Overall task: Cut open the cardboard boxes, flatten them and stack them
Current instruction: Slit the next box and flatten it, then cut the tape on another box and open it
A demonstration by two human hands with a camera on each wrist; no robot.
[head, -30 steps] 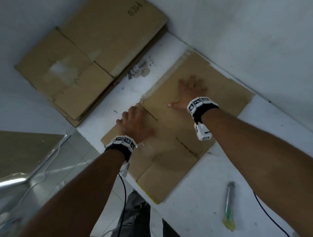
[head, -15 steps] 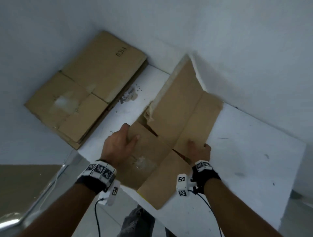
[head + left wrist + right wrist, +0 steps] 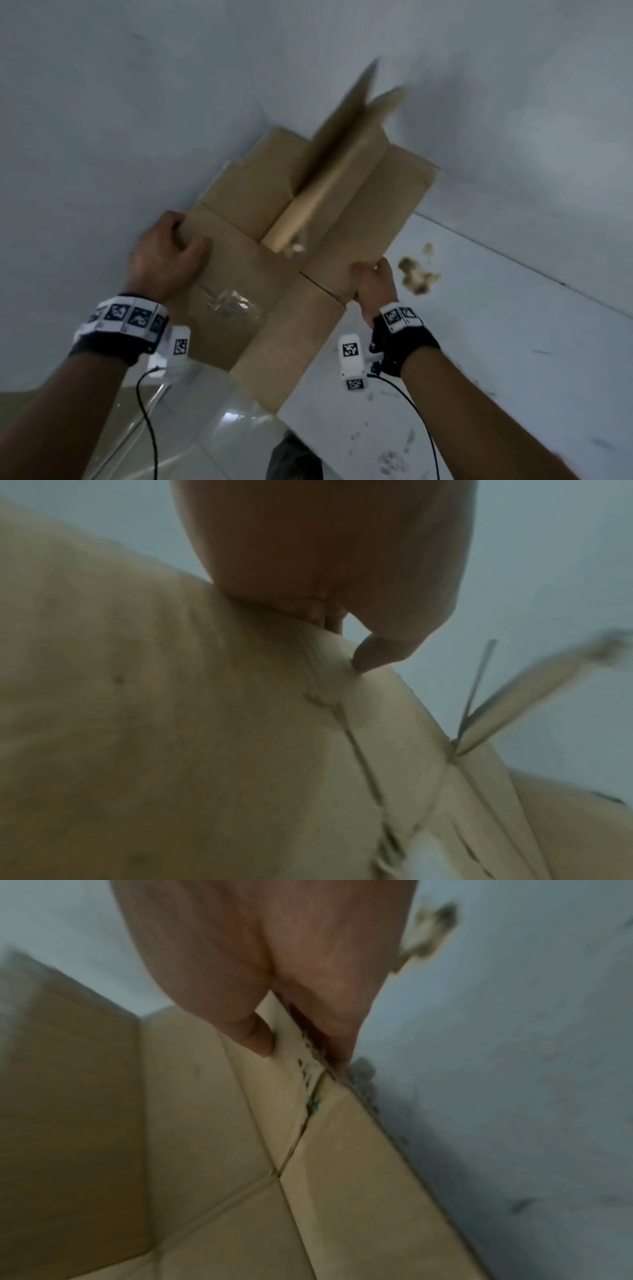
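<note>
A flattened brown cardboard box (image 3: 260,274) is held up off the white table in the head view, its far flaps (image 3: 346,137) blurred and standing up. My left hand (image 3: 164,253) grips its left edge, thumb on top of the panel (image 3: 171,723). My right hand (image 3: 373,284) grips the right edge, thumb on the inner face and fingers behind the cardboard (image 3: 342,1177). A patch of clear tape (image 3: 233,305) sits on the near left panel. Behind the held box, more cardboard (image 3: 407,192) shows against the wall; I cannot tell whether it belongs to the stack.
The white table (image 3: 496,342) runs to the right, with a brown scuffed patch (image 3: 416,274) near my right hand. White walls meet in a corner behind the cardboard. Shiny floor (image 3: 205,438) shows below the table's near edge. Cables hang from both wrist cameras.
My hands went from pressing the box flat on the table to gripping its edges; they have lifted it and swung it left toward the wall, and its far flaps have sprung up.
</note>
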